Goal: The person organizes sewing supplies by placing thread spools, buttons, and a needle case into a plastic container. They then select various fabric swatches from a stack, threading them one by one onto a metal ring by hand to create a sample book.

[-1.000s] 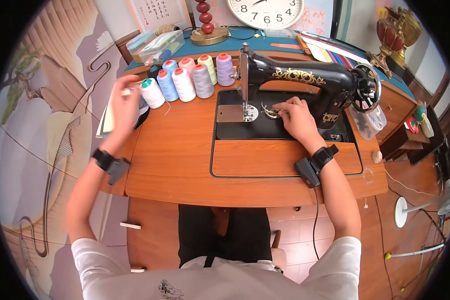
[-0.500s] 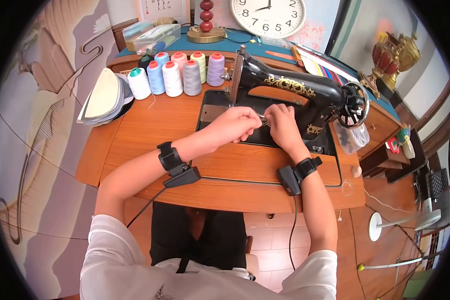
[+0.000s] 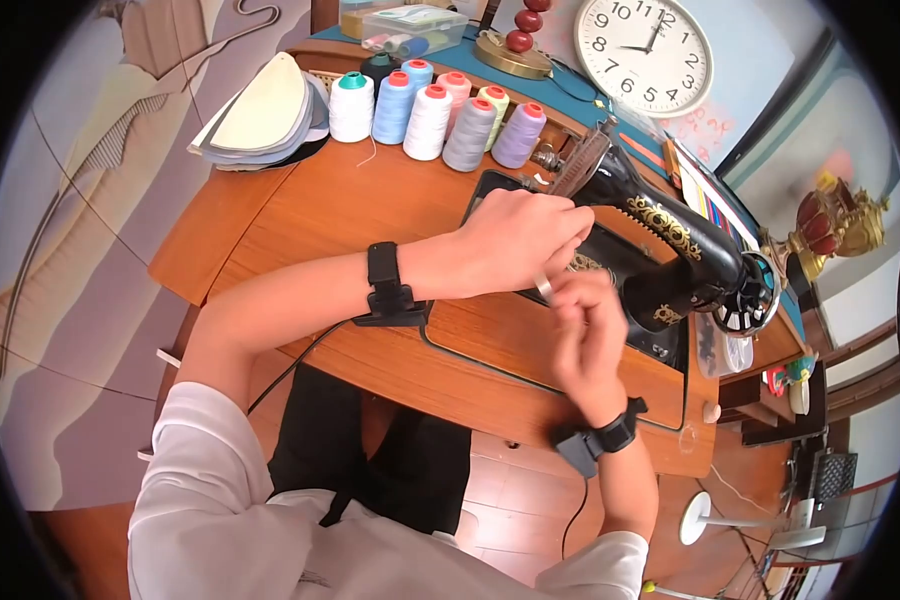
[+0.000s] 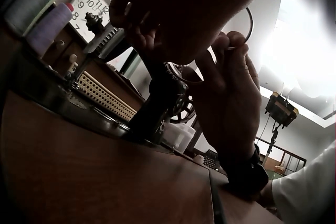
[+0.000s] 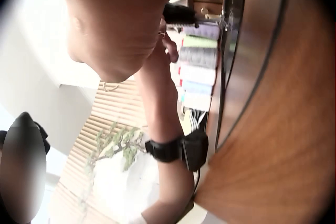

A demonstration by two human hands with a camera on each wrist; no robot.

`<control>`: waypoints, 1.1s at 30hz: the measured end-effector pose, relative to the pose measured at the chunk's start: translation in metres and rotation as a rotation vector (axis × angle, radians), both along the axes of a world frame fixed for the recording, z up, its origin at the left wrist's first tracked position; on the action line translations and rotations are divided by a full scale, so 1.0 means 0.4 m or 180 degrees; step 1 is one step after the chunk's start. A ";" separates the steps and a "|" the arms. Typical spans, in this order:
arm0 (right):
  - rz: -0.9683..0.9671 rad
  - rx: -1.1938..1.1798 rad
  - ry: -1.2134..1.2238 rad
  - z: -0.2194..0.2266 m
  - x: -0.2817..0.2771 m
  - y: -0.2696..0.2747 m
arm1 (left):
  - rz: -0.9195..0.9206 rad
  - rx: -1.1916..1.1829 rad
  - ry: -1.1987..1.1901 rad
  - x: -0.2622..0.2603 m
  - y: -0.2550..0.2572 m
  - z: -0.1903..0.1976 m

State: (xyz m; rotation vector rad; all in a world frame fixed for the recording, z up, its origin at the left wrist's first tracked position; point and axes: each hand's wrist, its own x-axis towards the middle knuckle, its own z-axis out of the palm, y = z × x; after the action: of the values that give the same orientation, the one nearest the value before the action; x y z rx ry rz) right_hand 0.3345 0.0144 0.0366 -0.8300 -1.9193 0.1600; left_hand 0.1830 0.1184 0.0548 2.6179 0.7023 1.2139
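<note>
In the head view my left hand (image 3: 520, 240) is held over the front of a black sewing machine (image 3: 660, 215), fingers curled down. Just below and to its right, my right hand (image 3: 590, 335) is turned up with bent fingers. A shiny curved metal band (image 3: 543, 287) shows between the two hands. In the left wrist view, the thumb and fingers of my right hand (image 4: 231, 98) pinch a thin metal arc (image 4: 251, 24); the left hand's fingertips curl close beside it. The rest of the metal is hidden behind the hands.
Thread spools (image 3: 430, 120) stand in rows behind the hands. A stack of fabric pieces (image 3: 265, 115) lies at the table's left. At the back are a clear box (image 3: 415, 28), a red-beaded stand (image 3: 520, 42) and a wall clock (image 3: 645, 50). The handwheel (image 3: 750, 295) sits at right.
My left hand has come across from the spools to meet the right. The right hand has lifted off the machine bed toward me and turned up, bringing the metal band. The head view has tilted.
</note>
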 end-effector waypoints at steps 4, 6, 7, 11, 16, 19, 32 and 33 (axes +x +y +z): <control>0.0563 -0.0164 -0.0085 -0.002 -0.063 -0.026 | -0.0136 -0.0283 -0.0617 0.012 -0.030 0.026; 0.0643 -0.0296 0.0059 -0.010 -0.071 -0.026 | -0.0224 -0.0328 -0.0706 0.010 -0.035 0.032; 0.0630 -0.0317 0.0071 -0.009 -0.071 -0.027 | -0.0184 -0.0409 -0.0753 0.008 -0.037 0.040; 0.0580 0.0002 -0.0124 -0.008 -0.073 -0.019 | -0.0297 -0.0680 -0.1091 0.020 -0.029 0.044; 0.0325 0.0409 -0.0397 -0.009 -0.089 -0.025 | -0.0469 -0.0871 -0.1265 0.037 -0.029 0.050; 0.0053 0.0770 -0.0393 -0.011 -0.087 -0.024 | -0.0562 -0.1026 -0.1440 0.056 -0.040 0.069; -0.0169 0.0303 0.0224 -0.033 -0.036 -0.016 | -0.0758 -0.1896 -0.2102 0.145 -0.039 0.093; 0.0003 -0.0125 0.0352 -0.036 -0.042 -0.021 | -0.0762 -0.1849 -0.2100 0.142 -0.036 0.092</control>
State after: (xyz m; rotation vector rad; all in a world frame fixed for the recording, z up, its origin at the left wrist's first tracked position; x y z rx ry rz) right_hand 0.3179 0.0059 0.0223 -0.8295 -1.8180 0.2397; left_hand 0.2397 0.1040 0.0917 1.6405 0.4878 1.4111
